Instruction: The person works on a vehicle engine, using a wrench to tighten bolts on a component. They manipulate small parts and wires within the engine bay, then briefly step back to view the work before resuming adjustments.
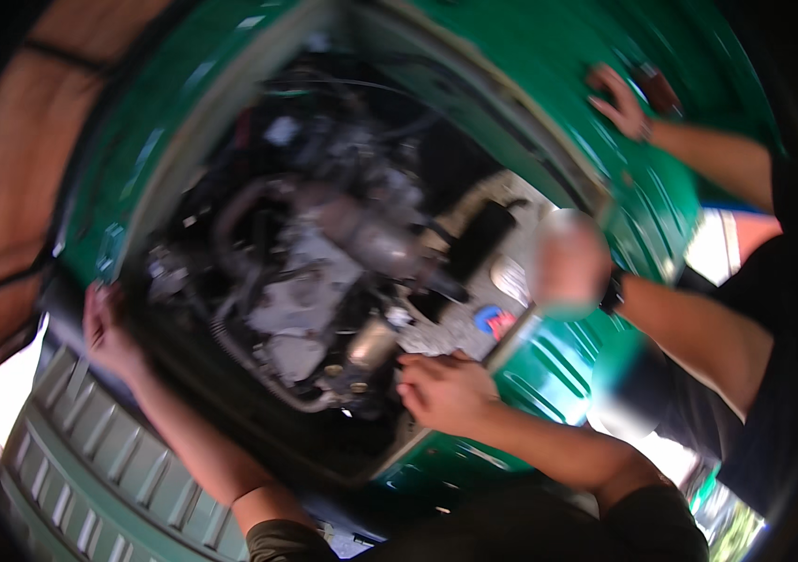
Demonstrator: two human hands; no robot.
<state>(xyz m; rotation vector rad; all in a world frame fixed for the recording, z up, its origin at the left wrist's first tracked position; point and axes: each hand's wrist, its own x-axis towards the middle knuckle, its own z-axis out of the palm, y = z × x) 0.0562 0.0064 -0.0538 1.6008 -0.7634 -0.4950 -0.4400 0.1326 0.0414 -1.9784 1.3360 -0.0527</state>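
Note:
A greasy engine (305,281) fills the opening in a green-painted body. My left hand (110,332) is at the opening's left edge, touching the dark rim, its fingers stretched upward and somewhat blurred. My right hand (450,391) is over the lower right edge, its fingers bent toward a brassy cylinder (373,344) on the engine. Whatever its fingertips grip, if anything, is hidden. A rusty exhaust pipe (352,229) crosses the engine's middle. Just beyond my right hand, a small blue and red object (495,320) lies on the pale ledge.
On the right, a co-worker in dark clothes leans in, with one hand (619,101) on the green panel (549,56) and a forearm (699,337) reaching toward the opening. A ribbed grey-green panel (109,459) stands at lower left. Brownish boards (15,159) lie at far left.

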